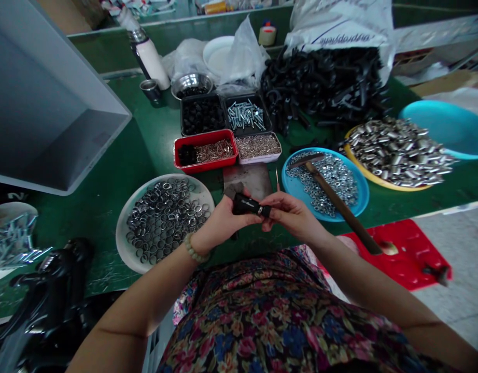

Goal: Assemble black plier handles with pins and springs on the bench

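My left hand (224,220) is wrapped round a black part (247,204) with white lettering, possibly a handle or lever body. At the part's right end is a narrow silver band, with a small black piece beyond it. There my right hand (291,213) pinches the end between thumb and fingers. Both hands are close together above the front of the green table. Just behind them lies a grey metal plate (254,178), and a thin pointed tool (277,181) stands or lies beside it. A white plate (122,243) of metal rings is left of my hands.
A hammer (336,199) rests across a blue bowl (363,194) of small metal parts on the right. Behind are a red tray (204,167) of pins and a black tray of bolts (244,114). Metal sleeves (398,150) and black parts (328,83) are heaped farther right. A grey bin (60,98) stands left.
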A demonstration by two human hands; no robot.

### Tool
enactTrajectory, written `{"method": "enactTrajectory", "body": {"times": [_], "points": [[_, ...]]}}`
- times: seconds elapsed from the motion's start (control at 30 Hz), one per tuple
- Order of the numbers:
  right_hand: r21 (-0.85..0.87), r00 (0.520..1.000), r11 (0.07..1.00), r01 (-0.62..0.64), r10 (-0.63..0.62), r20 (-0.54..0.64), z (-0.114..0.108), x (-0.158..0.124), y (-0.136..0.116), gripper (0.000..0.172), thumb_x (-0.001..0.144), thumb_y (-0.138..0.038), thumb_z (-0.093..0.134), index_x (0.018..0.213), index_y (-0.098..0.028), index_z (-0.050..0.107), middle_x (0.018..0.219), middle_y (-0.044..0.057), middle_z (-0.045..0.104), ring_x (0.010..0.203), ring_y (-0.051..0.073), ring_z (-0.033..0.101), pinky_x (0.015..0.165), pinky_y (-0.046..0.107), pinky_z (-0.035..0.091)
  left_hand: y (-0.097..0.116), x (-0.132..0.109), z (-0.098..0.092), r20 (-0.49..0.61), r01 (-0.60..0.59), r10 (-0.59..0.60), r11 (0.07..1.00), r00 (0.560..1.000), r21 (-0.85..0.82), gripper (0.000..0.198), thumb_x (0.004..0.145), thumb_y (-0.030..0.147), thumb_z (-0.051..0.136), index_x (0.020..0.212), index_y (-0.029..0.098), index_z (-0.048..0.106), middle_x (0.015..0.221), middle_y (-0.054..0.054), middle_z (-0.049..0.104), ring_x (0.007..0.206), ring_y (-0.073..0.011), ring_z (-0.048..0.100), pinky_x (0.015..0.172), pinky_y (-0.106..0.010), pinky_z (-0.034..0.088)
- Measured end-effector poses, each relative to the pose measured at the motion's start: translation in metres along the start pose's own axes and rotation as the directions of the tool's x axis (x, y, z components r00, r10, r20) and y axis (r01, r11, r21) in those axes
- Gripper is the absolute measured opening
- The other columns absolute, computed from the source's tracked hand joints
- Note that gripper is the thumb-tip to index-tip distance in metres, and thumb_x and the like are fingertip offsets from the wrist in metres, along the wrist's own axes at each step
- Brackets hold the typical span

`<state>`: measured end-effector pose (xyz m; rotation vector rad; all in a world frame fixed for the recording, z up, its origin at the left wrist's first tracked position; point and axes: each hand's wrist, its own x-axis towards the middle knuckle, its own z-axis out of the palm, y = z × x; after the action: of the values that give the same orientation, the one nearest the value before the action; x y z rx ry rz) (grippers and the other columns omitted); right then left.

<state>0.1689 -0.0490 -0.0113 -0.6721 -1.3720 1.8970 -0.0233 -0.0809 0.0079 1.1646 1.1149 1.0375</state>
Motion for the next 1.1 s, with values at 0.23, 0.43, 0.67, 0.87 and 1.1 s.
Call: {"method": "enactTrajectory", "body": {"times": [0.23, 0.43, 0.67, 0.87, 1.1], "points": [[0.009, 0.999, 1.000, 0.003, -0.003, -0.034, 0.004, 0.000, 0.007, 0.030, 0.085, -0.028, 0.067, 0.114, -0.022, 0.068, 0.073, 0.000, 0.071, 0.062, 0.010, 0.068, 0.062, 0.023, 0.056, -0.009, 0.000, 0.008, -0.058, 0.049, -0.066, 0.966, 0.996, -0.252, 0.051, 0.062, 0.023, 0.081, 0.100, 0.019, 0.047, 0.079, 0.005, 0.058, 0.070, -0.0093, 0.056, 0.070, -0.023, 0.045], [0.034, 0.997, 0.999, -0.007, 0.009, -0.075, 0.010, -0.001, 0.009, 0.029, 0.084, -0.029, 0.068, 0.112, -0.023, 0.068, 0.078, 0.001, 0.072, 0.063, 0.011, 0.068, 0.062, 0.025, 0.056, -0.011, -0.001, 0.004, -0.030, 0.079, -0.093, 0.949, 0.995, -0.306, 0.056, 0.063, 0.024, 0.080, 0.109, 0.020, 0.048, 0.078, 0.005, 0.058, 0.067, -0.0077, 0.055, 0.070, -0.022, 0.045], [0.130, 0.992, 0.988, -0.083, 0.093, -0.079, 0.018, 0.000, 0.006, 0.043, 0.082, -0.037, 0.070, 0.118, -0.022, 0.053, 0.074, 0.000, 0.070, 0.057, 0.012, 0.067, 0.056, 0.025, 0.055, -0.005, -0.003, -0.002, 0.036, 0.021, -0.013, 0.977, 0.999, -0.211, 0.058, 0.074, 0.026, 0.074, 0.124, 0.019, 0.046, 0.092, -0.001, 0.061, 0.080, -0.0119, 0.058, 0.079, -0.027, 0.047], [0.120, 0.991, 0.985, -0.124, 0.129, -0.032, 0.022, 0.008, -0.001, 0.058, 0.082, -0.040, 0.070, 0.125, -0.023, 0.037, 0.075, 0.001, 0.070, 0.062, 0.015, 0.070, 0.057, 0.026, 0.055, -0.002, -0.003, -0.009, 0.099, -0.044, 0.067, 0.974, 0.993, -0.220, 0.063, 0.080, 0.026, 0.068, 0.135, 0.022, 0.039, 0.099, -0.003, 0.059, 0.082, -0.0129, 0.058, 0.080, -0.029, 0.048], [0.023, 0.988, 0.988, -0.151, 0.151, -0.042, 0.026, 0.018, -0.004, 0.055, 0.077, -0.043, 0.071, 0.117, -0.025, 0.037, 0.079, 0.000, 0.068, 0.063, 0.015, 0.068, 0.060, 0.029, 0.055, -0.001, -0.003, -0.016, 0.084, -0.108, 0.118, 0.988, 0.989, -0.114, 0.077, 0.077, 0.034, 0.070, 0.142, 0.024, 0.030, 0.106, -0.005, 0.058, 0.086, -0.0156, 0.059, 0.079, -0.031, 0.051]]}}
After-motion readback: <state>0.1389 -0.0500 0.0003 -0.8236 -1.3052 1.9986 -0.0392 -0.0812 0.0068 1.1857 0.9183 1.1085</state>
